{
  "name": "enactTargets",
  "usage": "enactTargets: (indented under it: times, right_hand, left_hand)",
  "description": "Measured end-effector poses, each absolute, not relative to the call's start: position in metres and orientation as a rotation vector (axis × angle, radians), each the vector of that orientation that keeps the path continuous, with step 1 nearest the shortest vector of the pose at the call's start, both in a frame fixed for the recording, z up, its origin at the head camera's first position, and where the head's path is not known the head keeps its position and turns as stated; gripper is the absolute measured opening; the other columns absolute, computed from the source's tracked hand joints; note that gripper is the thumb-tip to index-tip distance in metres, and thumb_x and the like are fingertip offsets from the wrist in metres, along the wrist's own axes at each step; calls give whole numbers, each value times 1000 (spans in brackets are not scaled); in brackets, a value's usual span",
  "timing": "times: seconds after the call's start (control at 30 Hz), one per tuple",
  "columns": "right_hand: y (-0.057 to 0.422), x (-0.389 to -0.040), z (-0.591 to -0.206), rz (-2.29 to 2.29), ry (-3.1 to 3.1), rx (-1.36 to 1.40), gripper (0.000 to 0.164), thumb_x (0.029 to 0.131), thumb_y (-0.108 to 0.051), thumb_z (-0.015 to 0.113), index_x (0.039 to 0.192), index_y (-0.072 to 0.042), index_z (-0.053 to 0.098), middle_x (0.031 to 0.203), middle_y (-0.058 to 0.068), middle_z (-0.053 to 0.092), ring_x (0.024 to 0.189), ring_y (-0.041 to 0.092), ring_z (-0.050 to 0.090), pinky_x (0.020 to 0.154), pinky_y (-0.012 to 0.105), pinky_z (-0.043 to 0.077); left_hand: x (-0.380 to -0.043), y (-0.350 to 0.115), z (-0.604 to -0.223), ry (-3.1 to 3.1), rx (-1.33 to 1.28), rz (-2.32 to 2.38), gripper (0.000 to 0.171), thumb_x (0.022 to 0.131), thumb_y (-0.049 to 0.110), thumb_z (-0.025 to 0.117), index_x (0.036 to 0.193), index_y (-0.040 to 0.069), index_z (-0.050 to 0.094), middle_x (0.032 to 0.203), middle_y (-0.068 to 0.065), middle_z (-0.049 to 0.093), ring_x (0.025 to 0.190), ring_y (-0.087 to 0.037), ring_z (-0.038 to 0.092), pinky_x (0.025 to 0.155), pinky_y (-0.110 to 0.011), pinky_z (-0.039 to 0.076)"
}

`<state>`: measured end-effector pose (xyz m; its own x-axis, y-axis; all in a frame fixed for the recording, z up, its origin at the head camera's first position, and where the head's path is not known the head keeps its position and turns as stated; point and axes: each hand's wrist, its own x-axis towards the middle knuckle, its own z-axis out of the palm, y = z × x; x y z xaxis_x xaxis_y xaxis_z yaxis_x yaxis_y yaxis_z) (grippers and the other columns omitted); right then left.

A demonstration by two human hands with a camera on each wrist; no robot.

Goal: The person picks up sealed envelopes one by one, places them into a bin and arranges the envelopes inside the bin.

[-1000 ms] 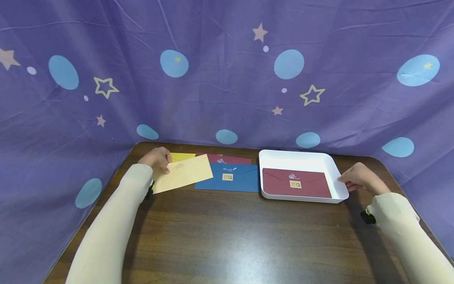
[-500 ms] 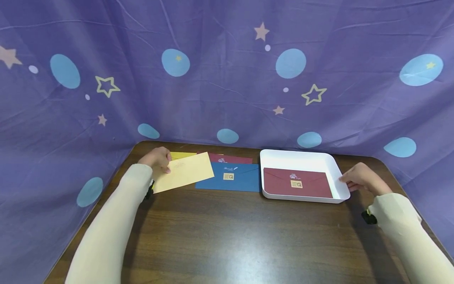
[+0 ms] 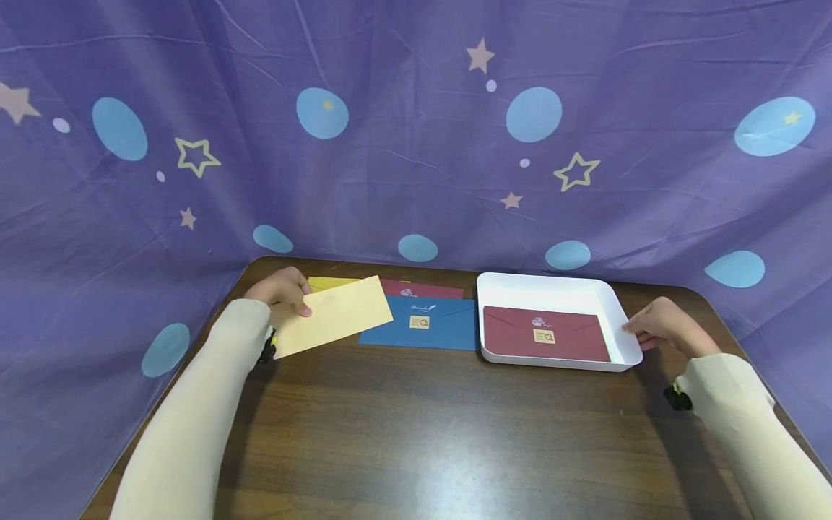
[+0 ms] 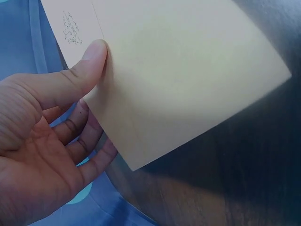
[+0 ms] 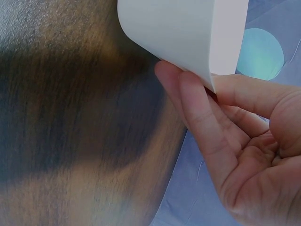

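My left hand (image 3: pixel 281 290) pinches a cream envelope (image 3: pixel 341 310) by its left end, thumb on the upper face and fingers beneath. A small printed crest shows near the thumb in the left wrist view. The cream envelope is tilted and overlaps a blue envelope (image 3: pixel 445 325), a yellow envelope (image 3: pixel 325 282) and a dark red envelope (image 3: pixel 442 291) behind it. On the right, my right hand (image 3: pixel 664 326) grips the right wall of a white tray (image 3: pixel 539 289), thumb inside and fingers outside. Inside the tray lies another dark red envelope (image 3: pixel 578 336) with a square sticker.
Everything rests on a brown wooden table (image 3: pixel 416 419) with rounded far corners. A purple curtain (image 3: pixel 416 195) with stars and blue ovals hangs close behind the far edge and along both sides.
The cream envelope has turned slightly in my left hand, which has shifted a little left; its printed crest no longer shows in the head view. My right hand stays on the tray.
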<state>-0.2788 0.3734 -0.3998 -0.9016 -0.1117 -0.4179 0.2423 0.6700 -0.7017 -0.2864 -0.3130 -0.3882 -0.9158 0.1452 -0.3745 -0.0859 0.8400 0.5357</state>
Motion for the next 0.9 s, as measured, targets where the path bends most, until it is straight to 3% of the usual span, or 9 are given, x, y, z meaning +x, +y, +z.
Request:
enactTargets:
  times: [0.1,0.2,0.27,0.53,0.9]
  right_hand:
    - [373,-278,-399,-1121,2452,97,32,90,0,67,105,27,63,73,8,72,66,15,70,63,34,63]
    - [373,-278,-398,-1122,2450,96,33,90,0,67,105,28,62,73,8,72,66,15,70,63,34,63]
    - [373,-278,-398,-1118,2449,99,33,90,0,67,106,28,62,73,8,72,67,15,70,64,34,63]
    - [373,-278,-398,-1115,2440,117,30,91,0,66,105,27,62,73,5,71,66,14,69,64,34,63]
    - [374,-279,-399,-1114,2438,135,29,91,1,66,104,26,62,71,4,70,66,14,69,63,33,63]
  left_hand:
    - [-284,-314,-385,2618,55,801,30,76,0,82,69,6,53,64,5,40,63,-12,37,60,-26,38]
    - [-281,-313,-382,2638,77,775,16,77,2,82,85,-2,69,78,-1,60,72,-15,52,68,-30,51]
    - [-280,-313,-380,2638,70,767,21,79,2,81,97,-5,73,91,-8,67,79,-19,59,74,-35,56]
    - [-282,-309,-374,2619,58,697,22,86,0,76,106,-6,73,109,-17,71,89,-22,66,82,-43,60]
    - [-280,-314,-368,2530,44,700,21,88,-2,71,109,-5,73,97,-9,74,83,-20,66,79,-41,60]
